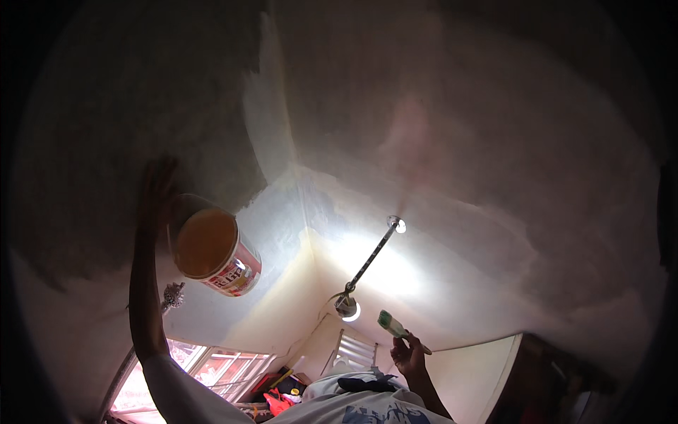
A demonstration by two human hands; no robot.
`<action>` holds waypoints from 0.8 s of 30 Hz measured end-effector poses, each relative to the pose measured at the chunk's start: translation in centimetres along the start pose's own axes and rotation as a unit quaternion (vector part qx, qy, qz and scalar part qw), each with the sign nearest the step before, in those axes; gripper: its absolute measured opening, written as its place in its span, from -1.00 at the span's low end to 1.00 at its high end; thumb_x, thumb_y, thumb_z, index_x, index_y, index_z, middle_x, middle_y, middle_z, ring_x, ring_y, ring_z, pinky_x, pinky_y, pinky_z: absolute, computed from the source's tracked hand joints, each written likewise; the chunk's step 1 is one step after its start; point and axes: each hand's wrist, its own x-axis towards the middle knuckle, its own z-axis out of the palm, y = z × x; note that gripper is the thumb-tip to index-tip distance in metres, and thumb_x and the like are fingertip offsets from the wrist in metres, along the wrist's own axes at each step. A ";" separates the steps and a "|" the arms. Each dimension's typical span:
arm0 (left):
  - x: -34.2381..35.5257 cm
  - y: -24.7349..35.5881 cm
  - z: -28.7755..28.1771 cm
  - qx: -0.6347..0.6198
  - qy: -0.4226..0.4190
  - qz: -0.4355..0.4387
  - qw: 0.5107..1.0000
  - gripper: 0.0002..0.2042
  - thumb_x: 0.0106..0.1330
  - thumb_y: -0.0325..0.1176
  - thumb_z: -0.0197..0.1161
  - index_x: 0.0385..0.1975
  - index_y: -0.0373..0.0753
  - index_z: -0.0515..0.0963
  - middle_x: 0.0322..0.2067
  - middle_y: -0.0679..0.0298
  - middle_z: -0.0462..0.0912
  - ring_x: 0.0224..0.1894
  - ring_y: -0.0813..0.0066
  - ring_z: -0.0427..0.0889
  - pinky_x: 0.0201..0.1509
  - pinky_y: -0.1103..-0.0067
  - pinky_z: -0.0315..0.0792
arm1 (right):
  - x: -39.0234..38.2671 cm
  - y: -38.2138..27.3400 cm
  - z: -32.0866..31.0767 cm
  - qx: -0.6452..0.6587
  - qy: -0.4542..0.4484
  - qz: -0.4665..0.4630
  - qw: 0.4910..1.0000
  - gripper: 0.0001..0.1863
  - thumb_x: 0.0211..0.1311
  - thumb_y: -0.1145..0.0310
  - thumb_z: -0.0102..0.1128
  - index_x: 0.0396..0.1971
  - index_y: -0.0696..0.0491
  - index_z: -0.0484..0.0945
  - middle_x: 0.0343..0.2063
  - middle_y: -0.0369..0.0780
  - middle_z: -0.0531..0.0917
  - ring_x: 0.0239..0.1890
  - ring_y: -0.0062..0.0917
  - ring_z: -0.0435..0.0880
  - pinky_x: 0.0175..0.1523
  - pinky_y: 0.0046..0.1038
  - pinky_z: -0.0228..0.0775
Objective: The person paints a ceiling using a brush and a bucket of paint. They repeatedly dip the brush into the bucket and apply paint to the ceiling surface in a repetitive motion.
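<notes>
Paintbrush (393, 326) is held tilted, pinched by fingers of the right hand (409, 357); the bucket (244, 271) is seen just beside the left hand (157, 194), whose finger posture cannot be told in shadow.

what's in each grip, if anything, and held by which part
The right grip holds the brush by its handle. The left grip is beside the bucket, in shadow; whether it holds the bucket cannot be told.

Hold of the left grip (157, 192) unclear in shadow, brush handle (426, 349) partly behind right grip (409, 357)
</notes>
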 end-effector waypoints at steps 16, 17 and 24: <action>-0.3 -1.0 2.0 -0.038 0.067 -0.009 0.997 -0.79 0.00 -0.32 0.29 -0.37 -0.23 0.56 0.34 0.09 0.13 0.41 0.08 0.04 0.44 0.04 -0.17 | 0.0 -0.4 -3.4 0.026 0.052 -0.043 0.997 -0.64 0.14 0.20 0.23 -0.02 -0.18 0.49 -0.16 -0.27 0.55 -0.09 -0.43 0.58 -0.19 -0.31 0.50; -0.1 -1.0 2.0 -0.026 0.070 0.011 0.997 -0.81 0.01 -0.32 0.28 -0.39 -0.23 0.56 0.34 0.09 0.12 0.41 0.09 0.03 0.44 0.03 -0.18 | 0.1 -0.4 -3.3 0.029 0.041 -0.053 0.997 -0.62 0.14 0.20 0.23 0.00 -0.19 0.48 -0.14 -0.27 0.53 -0.08 -0.43 0.56 -0.18 -0.31 0.49; 0.1 -0.8 1.9 0.002 0.072 0.026 0.997 -0.81 0.04 -0.28 0.24 -0.41 -0.24 0.55 0.35 0.07 0.10 0.41 0.07 0.01 0.44 0.03 -0.18 | 0.1 -1.2 -2.4 0.042 0.017 -0.091 0.995 -0.59 0.16 0.15 0.20 0.03 -0.17 0.45 -0.12 -0.27 0.52 -0.06 -0.43 0.54 -0.18 -0.32 0.47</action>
